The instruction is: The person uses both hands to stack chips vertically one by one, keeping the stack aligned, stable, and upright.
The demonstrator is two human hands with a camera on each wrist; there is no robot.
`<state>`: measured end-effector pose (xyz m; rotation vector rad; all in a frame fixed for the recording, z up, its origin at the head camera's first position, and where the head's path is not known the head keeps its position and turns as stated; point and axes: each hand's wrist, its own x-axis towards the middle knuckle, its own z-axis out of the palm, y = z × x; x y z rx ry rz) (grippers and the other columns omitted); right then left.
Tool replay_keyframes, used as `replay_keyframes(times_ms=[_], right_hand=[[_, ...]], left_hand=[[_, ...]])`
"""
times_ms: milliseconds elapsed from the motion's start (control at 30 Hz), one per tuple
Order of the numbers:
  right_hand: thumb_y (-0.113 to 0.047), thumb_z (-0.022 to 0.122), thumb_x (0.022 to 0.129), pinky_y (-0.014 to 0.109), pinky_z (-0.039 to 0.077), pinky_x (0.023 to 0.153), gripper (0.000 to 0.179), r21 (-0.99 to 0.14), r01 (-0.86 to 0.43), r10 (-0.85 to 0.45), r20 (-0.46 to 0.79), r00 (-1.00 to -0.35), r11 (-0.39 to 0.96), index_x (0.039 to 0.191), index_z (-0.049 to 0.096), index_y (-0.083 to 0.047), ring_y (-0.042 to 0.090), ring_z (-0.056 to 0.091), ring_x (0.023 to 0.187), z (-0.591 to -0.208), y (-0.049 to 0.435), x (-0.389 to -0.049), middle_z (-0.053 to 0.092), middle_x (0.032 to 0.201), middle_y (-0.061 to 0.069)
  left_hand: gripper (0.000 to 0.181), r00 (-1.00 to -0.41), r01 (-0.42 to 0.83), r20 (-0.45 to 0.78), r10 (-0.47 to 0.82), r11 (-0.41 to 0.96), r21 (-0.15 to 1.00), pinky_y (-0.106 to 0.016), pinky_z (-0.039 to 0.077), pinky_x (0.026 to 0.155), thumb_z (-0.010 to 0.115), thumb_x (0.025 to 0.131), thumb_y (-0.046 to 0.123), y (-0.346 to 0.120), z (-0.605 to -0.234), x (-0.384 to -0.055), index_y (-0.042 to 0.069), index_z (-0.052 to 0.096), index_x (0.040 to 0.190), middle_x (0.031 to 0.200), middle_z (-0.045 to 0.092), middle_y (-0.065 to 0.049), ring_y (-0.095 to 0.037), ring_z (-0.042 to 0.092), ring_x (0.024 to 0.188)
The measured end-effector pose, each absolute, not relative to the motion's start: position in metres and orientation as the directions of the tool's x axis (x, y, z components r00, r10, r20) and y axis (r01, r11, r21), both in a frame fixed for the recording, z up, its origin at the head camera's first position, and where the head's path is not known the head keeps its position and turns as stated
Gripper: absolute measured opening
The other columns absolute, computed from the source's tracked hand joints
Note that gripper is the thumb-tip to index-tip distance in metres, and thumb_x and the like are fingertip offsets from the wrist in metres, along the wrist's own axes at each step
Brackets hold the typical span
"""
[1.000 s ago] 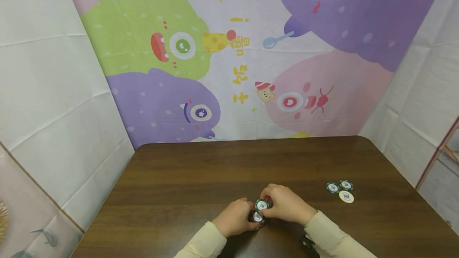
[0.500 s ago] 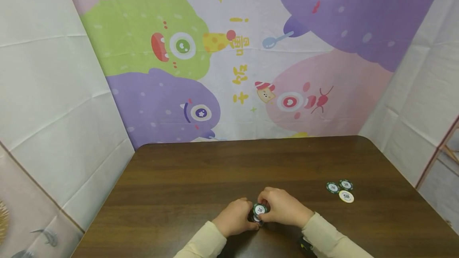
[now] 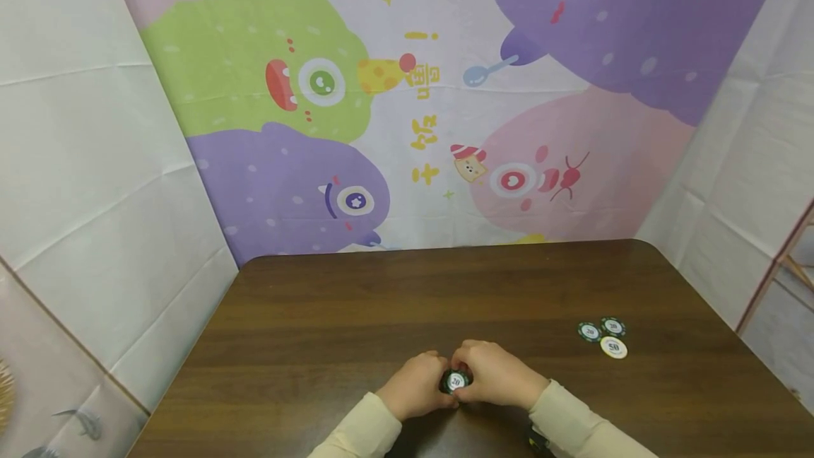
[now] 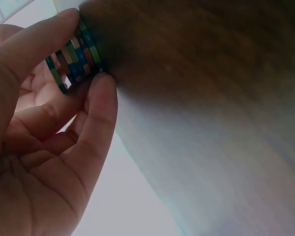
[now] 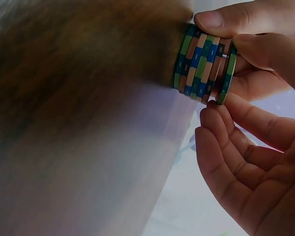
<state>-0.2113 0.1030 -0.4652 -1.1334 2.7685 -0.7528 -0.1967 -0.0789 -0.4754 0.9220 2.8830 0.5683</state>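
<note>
In the left wrist view, the left hand (image 4: 39, 162) is pinching the poker chip stack (image 4: 83, 56) from opposite sides. In the right wrist view, the right hand (image 5: 273, 172) is pinching the rim of the topmost green chip (image 5: 229, 76), which is tilting over a gap; the discs are looking stiff, light and apt to slide, so opposite rims are likely offering the best hold. In the head view, the stack is standing on the wood-grain tabletop (image 3: 350, 302); two 20 chips (image 3: 589, 332) and a 50 chip (image 3: 613, 348) are lying well to the right, and a cartoon backdrop (image 3: 439, 126) is hanging behind.

Head view high, facing forward-down; wrist views close, opposed, sharing chip stack (image 5: 201, 64).
</note>
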Motion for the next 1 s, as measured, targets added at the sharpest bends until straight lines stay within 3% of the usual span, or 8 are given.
replay_keyframes(times_ms=[1000], right_hand=[[-0.020, 0.080, 0.073, 0.019, 0.043, 0.064, 0.025, -0.444, -0.639, -0.674, 0.101, -0.732, 0.628, 0.093, 0.069, -0.010, 0.000, 0.046, 0.073, -0.4634, 0.1037, -0.2102, 0.061, 0.085, -0.006]], left_hand=[[0.027, -0.822, 0.530, 0.023, 0.569, 0.750, 0.395, -0.014, 0.041, 0.058, 0.085, 0.074, 0.027, -0.0793, -0.4759, -0.1975, 0.011, 0.069, 0.090, 0.077, 0.061, 0.009, 0.001, 0.043, 0.067]])
